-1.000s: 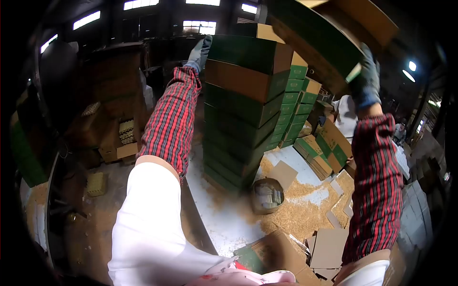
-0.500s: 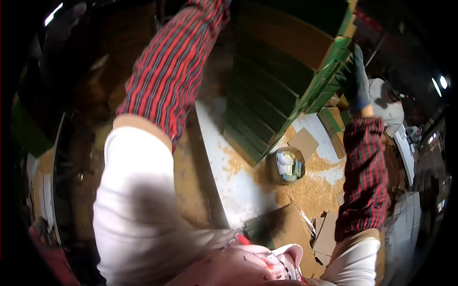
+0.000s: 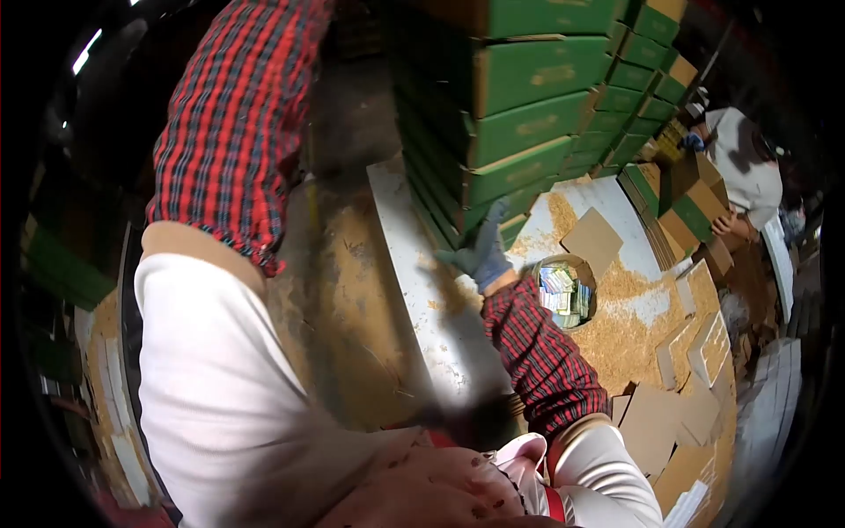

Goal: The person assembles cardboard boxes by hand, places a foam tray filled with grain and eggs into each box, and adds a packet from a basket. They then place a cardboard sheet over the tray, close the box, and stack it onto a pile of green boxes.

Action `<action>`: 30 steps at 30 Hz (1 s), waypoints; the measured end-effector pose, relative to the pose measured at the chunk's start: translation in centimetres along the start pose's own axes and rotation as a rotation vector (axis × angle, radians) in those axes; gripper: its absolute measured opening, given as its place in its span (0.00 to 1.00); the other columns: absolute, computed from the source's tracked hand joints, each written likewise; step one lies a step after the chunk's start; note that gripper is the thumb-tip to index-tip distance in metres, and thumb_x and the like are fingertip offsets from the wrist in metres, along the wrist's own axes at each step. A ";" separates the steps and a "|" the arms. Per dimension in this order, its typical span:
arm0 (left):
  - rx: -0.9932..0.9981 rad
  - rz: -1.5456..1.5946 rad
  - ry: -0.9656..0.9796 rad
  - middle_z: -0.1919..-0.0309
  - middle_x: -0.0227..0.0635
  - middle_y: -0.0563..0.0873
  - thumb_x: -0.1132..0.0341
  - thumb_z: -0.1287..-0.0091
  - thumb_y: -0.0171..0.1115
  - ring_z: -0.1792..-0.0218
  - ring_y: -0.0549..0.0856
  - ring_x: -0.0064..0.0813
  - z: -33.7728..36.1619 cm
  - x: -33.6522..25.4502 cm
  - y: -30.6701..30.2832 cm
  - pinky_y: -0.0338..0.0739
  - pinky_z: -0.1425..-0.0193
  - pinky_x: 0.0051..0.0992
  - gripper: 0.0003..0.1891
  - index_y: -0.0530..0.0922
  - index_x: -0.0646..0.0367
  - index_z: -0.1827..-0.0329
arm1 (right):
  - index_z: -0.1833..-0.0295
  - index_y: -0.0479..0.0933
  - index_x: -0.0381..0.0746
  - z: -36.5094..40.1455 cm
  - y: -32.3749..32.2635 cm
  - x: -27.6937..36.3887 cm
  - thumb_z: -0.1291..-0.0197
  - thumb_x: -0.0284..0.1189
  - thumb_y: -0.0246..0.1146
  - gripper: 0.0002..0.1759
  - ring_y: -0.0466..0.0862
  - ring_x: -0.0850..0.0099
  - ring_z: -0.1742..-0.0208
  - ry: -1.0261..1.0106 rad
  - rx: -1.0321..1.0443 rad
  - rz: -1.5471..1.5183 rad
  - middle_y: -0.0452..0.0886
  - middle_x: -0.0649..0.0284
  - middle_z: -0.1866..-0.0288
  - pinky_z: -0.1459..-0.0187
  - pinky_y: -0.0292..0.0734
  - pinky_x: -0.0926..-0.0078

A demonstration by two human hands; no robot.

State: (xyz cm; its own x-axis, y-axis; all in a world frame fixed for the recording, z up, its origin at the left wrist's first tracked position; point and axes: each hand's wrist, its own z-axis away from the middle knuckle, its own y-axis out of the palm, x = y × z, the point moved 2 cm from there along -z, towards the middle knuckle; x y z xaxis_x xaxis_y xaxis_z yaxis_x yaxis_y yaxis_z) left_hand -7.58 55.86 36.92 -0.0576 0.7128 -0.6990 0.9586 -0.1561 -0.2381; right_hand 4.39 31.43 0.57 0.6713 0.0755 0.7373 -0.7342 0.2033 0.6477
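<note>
Standing on white surface [image 3: 437, 330], green box stack [image 3: 532, 123] is roughly aligned, likely for stability. Right hand [image 3: 483, 253] spread low by its base, maybe steadying; contact unclear. Left hand out of frame, state can't be told.

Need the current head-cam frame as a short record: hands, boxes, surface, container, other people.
Left hand: out of frame; only the plaid sleeve shows
Right hand: gloved, fingers spread, by the lower boxes; contact unclear
Green boxes: stacked in tall columns, top cut off by frame
White surface: under the stack, partly covered with tan flakes
Round container: right of right hand, holds printed packets
Other person: upper right, white top, hand at a carton
</note>
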 end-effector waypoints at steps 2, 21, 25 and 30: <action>0.023 -0.063 0.002 0.34 0.35 0.74 0.49 0.21 0.45 0.36 0.74 0.29 -1.4 0.5 -0.7 0.69 0.32 0.23 0.28 0.66 0.59 0.26 | 0.17 0.41 0.47 -2.1 2.7 -0.5 0.46 0.78 0.45 0.62 0.50 0.55 0.19 0.060 -0.233 -0.121 0.46 0.61 0.17 0.28 0.57 0.40; -0.194 0.258 -0.466 0.29 0.40 0.71 0.44 0.21 0.43 0.34 0.72 0.34 0.8 27.1 0.9 0.70 0.32 0.27 0.32 0.63 0.57 0.23 | 0.19 0.45 0.35 -14.9 4.4 0.0 0.48 0.78 0.48 0.67 0.45 0.49 0.17 -0.095 -0.842 0.275 0.42 0.45 0.17 0.21 0.43 0.51; 0.018 0.752 -0.791 0.28 0.37 0.70 0.36 0.24 0.36 0.31 0.70 0.34 13.8 30.5 11.1 0.66 0.28 0.30 0.37 0.62 0.54 0.23 | 0.20 0.42 0.31 -17.3 2.8 -1.9 0.48 0.77 0.50 0.69 0.46 0.50 0.17 -0.150 -0.784 0.278 0.41 0.43 0.17 0.20 0.42 0.58; 0.079 0.960 -0.665 0.31 0.37 0.75 0.31 0.26 0.34 0.34 0.75 0.36 19.2 32.6 15.1 0.69 0.30 0.32 0.40 0.65 0.52 0.24 | 0.19 0.36 0.33 -19.8 -0.3 -2.9 0.45 0.73 0.55 0.68 0.52 0.56 0.19 -0.174 -0.549 0.312 0.43 0.49 0.17 0.26 0.58 0.63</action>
State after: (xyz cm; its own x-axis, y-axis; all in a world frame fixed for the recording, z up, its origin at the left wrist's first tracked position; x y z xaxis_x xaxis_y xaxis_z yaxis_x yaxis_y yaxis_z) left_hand -0.39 63.64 -2.43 0.5237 -0.2151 -0.8243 0.6693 -0.4947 0.5543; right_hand 4.63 50.51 -5.58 0.3747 0.0620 0.9251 -0.7029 0.6696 0.2399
